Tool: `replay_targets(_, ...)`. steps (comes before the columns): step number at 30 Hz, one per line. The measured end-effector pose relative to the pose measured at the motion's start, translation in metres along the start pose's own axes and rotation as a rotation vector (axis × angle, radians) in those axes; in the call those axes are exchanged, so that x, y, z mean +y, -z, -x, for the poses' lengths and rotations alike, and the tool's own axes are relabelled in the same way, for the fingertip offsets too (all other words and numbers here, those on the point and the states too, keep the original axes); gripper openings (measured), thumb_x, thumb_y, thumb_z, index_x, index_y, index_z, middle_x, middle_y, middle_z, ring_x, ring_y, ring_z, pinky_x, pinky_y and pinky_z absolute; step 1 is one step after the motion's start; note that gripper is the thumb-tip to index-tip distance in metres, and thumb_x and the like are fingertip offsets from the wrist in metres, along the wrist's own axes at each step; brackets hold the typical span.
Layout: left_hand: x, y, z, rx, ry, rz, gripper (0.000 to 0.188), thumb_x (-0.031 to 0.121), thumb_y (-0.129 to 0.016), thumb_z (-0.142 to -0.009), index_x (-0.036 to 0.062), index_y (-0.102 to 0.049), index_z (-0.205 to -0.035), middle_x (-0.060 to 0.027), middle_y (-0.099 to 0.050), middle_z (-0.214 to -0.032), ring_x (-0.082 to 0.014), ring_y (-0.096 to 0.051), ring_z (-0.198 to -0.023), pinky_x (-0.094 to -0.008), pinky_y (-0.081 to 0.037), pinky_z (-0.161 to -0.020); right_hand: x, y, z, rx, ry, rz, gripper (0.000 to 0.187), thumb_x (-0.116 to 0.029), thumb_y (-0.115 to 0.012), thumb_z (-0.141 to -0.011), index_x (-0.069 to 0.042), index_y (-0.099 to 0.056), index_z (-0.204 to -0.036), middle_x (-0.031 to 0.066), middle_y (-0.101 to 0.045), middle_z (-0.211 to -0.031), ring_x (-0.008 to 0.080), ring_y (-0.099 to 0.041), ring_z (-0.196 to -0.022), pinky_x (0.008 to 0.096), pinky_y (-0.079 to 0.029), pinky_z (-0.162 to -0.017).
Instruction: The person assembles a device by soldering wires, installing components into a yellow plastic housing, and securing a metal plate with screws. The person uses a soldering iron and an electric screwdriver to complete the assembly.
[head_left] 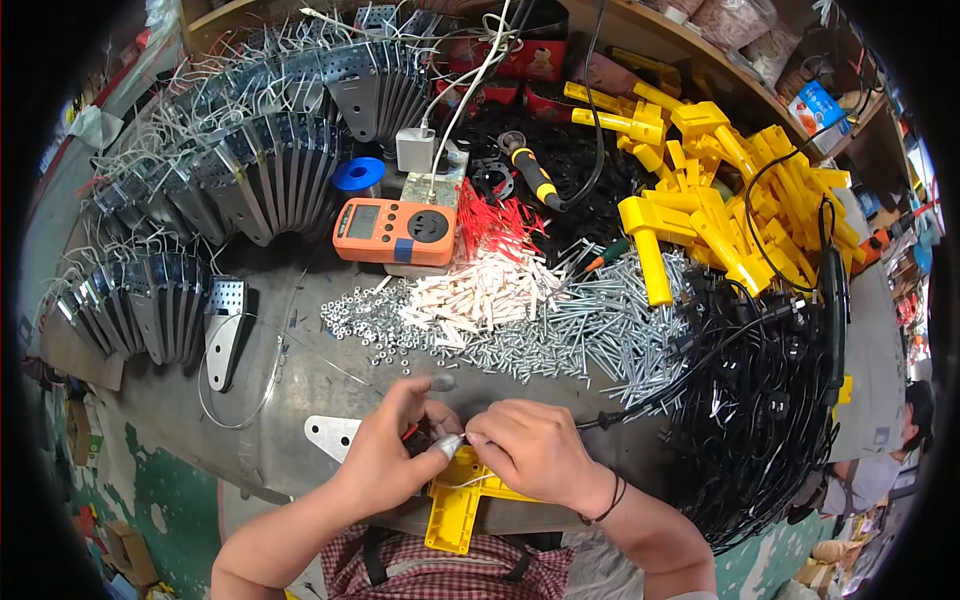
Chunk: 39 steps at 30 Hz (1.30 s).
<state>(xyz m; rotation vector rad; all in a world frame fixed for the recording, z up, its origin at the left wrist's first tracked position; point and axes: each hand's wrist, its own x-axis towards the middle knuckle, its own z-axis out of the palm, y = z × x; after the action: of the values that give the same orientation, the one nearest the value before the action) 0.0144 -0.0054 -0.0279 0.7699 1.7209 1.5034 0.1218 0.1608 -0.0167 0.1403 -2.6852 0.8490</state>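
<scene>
At frame's lower ctr. we had the yellow plastic T-shaped housing (452, 518), box end down, side arm under our nearer, narrowly pinched R hand (532, 450); L hand (393, 442) likewise, contents unclear.

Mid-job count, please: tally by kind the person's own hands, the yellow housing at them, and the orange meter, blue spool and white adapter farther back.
Person's own hands: 2, left hand and right hand
Yellow housing at the hands: 1
Orange meter: 1
Blue spool: 1
White adapter: 1
Total: 6
</scene>
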Motion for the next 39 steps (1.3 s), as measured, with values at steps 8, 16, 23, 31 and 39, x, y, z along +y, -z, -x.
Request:
replay_targets(8, -0.013, 0.006, 0.036, 0.109, -0.438, -0.582, 0.044, -0.001, -0.056, -0.075, -0.0034, -0.048, -0.119, -0.0189, -0.058, -0.101, -0.0394, -0.053, -0.102, -0.0483, -0.035, -0.098, 0.017, -0.011, -0.001, 0.018, -0.144, -0.142, 0.011, -0.015, -0.057, -0.085, -0.004, -0.056, -0.084, 0.0096, -0.062, -0.075, 0.0305, -0.062, -0.071, 0.0398, -0.049, -0.063)
replay_targets(16, -0.011, -0.007, 0.019, 0.143, -0.546, -0.586, 0.033, -0.002, -0.065, -0.071, 0.0114, -0.061, -0.101, -0.0006, -0.065, -0.085, -0.021, -0.061, -0.087, -0.0445, -0.035, -0.089, 0.0, 0.016, 0.034, 0.035, -0.18, 0.05, 0.021, -0.014, -0.065, -0.079, -0.006, -0.061, -0.099, 0.0109, -0.057, -0.097, 0.0277, -0.054, -0.09, 0.0395, -0.045, -0.077)
replay_targets(23, -0.015, -0.008, 0.014, 0.144, -0.526, -0.64, 0.019, 0.005, -0.073, -0.067, 0.0094, -0.069, -0.085, -0.0021, -0.066, -0.079, -0.0214, -0.06, -0.083, -0.0422, -0.036, -0.087, -0.033, -0.005, 0.034, -0.157, -0.076, 0.059, 0.016, -0.014, -0.064, -0.075, -0.007, -0.061, -0.088, 0.0083, -0.053, -0.105, 0.0248, -0.047, -0.104, 0.0389, -0.035, -0.084)
replay_targets(31, 0.002, -0.008, 0.015, 0.123, -0.488, -0.689, 0.025, 0.006, -0.072, -0.064, 0.0125, -0.069, -0.087, 0.002, -0.066, -0.079, -0.0172, -0.058, -0.086, -0.0459, -0.03, -0.095, -0.026, 0.003, 0.036, 0.061, -0.201, -0.048, 0.013, -0.004, -0.069, -0.073, -0.005, -0.064, -0.085, 0.0067, -0.059, -0.078, 0.0242, -0.057, -0.075, 0.0327, -0.045, -0.067)
replay_targets(39, 0.01, -0.009, 0.016, 0.04, -0.481, -0.785, 0.027, 0.009, -0.075, -0.06, 0.0135, -0.068, -0.086, 0.0032, -0.065, -0.078, -0.0158, -0.058, -0.083, -0.0497, -0.029, -0.094, -0.028, 0.004, 0.028, 0.162, -0.2, -0.05, 0.011, -0.004, -0.07, -0.075, -0.003, -0.064, -0.085, 0.0058, -0.06, -0.072, 0.0199, -0.058, -0.063, 0.0308, -0.046, -0.059)
